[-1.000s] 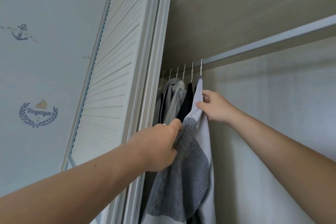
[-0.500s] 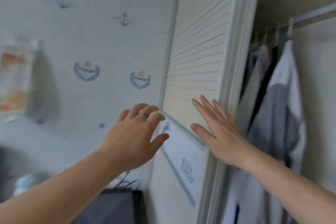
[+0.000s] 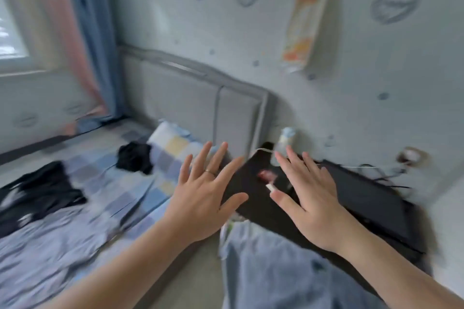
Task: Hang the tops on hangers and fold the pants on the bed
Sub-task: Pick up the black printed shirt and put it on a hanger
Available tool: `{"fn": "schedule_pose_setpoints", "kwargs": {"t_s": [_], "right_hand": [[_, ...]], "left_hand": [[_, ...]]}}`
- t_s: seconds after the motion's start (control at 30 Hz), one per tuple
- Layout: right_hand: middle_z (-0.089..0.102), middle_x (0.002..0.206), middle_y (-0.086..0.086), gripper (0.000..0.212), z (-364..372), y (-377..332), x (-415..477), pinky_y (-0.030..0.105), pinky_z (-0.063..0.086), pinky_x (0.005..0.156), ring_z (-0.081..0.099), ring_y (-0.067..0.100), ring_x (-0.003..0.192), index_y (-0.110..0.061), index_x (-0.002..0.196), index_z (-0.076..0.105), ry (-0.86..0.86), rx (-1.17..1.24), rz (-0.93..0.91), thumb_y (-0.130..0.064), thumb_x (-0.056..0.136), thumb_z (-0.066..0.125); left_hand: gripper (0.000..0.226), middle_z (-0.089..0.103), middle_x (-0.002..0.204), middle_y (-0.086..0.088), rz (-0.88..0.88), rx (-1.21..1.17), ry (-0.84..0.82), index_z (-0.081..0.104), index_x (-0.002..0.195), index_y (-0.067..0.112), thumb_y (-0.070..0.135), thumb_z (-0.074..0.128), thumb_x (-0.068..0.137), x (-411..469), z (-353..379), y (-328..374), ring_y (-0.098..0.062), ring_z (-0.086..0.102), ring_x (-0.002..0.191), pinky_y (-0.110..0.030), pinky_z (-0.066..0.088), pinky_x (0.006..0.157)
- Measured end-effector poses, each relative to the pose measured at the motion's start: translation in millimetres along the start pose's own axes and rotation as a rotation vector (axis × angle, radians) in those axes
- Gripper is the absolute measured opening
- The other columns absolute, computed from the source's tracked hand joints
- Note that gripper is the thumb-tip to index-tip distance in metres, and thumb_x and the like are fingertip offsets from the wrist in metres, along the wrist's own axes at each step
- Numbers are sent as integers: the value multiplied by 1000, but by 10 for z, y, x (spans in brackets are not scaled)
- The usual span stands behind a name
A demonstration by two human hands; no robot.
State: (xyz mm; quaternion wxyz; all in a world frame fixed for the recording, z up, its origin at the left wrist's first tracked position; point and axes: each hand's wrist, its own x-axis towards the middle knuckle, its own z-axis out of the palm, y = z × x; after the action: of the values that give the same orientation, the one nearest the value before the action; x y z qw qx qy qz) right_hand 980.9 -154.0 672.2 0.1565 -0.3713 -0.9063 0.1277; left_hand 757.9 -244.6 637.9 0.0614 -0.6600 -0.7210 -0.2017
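- Bed: plaid sheet, fills left of view, grey headboard at its far end. Frame is blurred, so detail is poor.
- Black table: just right of bed's head, small bottle on it. Not part of the job.
- Larger black garment: crumpled on bed's left side, well away from headboard. Prob. pants, can't tell for sure. Looks soft, limp, light. Best taken at waistband w/ both hands and shaken flat before folding.
- Smaller black garment: bunched on bed just beside the pillow, near headboard. Same soft handling; find a hem or edge first.
- Left hand: in the air by bed's right edge, fingers spread straight, holding nothing.
- Right hand: further right of bed, in front of the table, likewise spread and empty.
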Motion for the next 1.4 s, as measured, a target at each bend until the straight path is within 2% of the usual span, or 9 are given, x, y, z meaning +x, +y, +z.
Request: {"fn": "schedule_pose_setpoints", "kwargs": {"t_s": [0.17,0.33,0.47,0.53,0.63,0.77,1.0,1.1,1.4], "right_hand": [[-19,160,-32,68,1063,-811,453,41,-14,121,-26,-3,146,-67,142,-14,-217,47,-186,-80,81,12],[-22,159,-32,71,1920,-1442,792,40,-13,120,-25,1,148,-63,145,-17,-381,72,-349,-82,80,7],[-23,155,-34,62,2436,-1818,1087,43,-12,121,-24,2,148,-72,133,-23,-508,112,-420,-81,83,11],[-20,159,-30,61,2669,-1956,1264,43,-13,121,-23,3,149,-69,137,-22,-559,117,-450,-83,85,6],[-20,162,-26,76,2962,-2116,1598,46,-13,120,-21,7,150,-59,148,-18,-616,114,-479,-83,79,4],[-21,159,-29,67,3250,-2275,2160,48,-10,120,-20,9,151,-55,150,-16,-685,85,-488,-72,95,20],[-20,162,-24,74,3714,-2413,3161,50,-13,120,-21,11,151,-55,150,-17,-760,67,-490,-80,85,8],[-19,162,-26,69,3879,-2470,3499,50,-14,119,-22,10,151,-59,147,-19,-782,87,-474,-78,89,13],[-19,161,-26,86,4333,-2560,4087,50,-12,120,-21,9,151,-53,152,-14,-810,83,-384,-83,73,1]], "left_hand": [[79,-21,165,12,-386,83,-95,-1,157,47,81,3,86,-1056,55,-1061,-10,-43,140,-43,-17,120],[79,-18,165,14,-721,76,-161,-2,156,49,80,3,83,-1913,77,-1666,-14,-30,149,-44,-12,122],[79,-14,166,14,-947,43,-200,0,156,49,79,6,83,-2311,151,-2040,-13,-23,151,-44,-6,123],[80,-12,166,14,-1019,14,-213,3,157,48,80,7,84,-2391,214,-2236,-13,-21,152,-45,-4,122],[74,-11,167,14,-1080,-15,-224,4,157,48,78,14,89,-2350,320,-2571,-12,-20,152,-45,-5,122],[72,-6,167,14,-1140,-39,-222,7,156,47,77,17,92,-2121,408,-3050,-12,-17,152,-45,-4,121],[85,-1,168,14,-1208,-33,-206,10,156,48,85,4,80,-1594,522,-3931,-14,-11,153,-47,0,121],[94,2,168,13,-1230,-45,-193,13,156,47,88,-1,73,-1392,555,-4264,-15,-10,154,-47,0,121],[67,3,168,10,-1234,-99,-277,13,157,45,71,25,96,-1060,848,-5145,-15,-10,154,-46,0,122]]}}
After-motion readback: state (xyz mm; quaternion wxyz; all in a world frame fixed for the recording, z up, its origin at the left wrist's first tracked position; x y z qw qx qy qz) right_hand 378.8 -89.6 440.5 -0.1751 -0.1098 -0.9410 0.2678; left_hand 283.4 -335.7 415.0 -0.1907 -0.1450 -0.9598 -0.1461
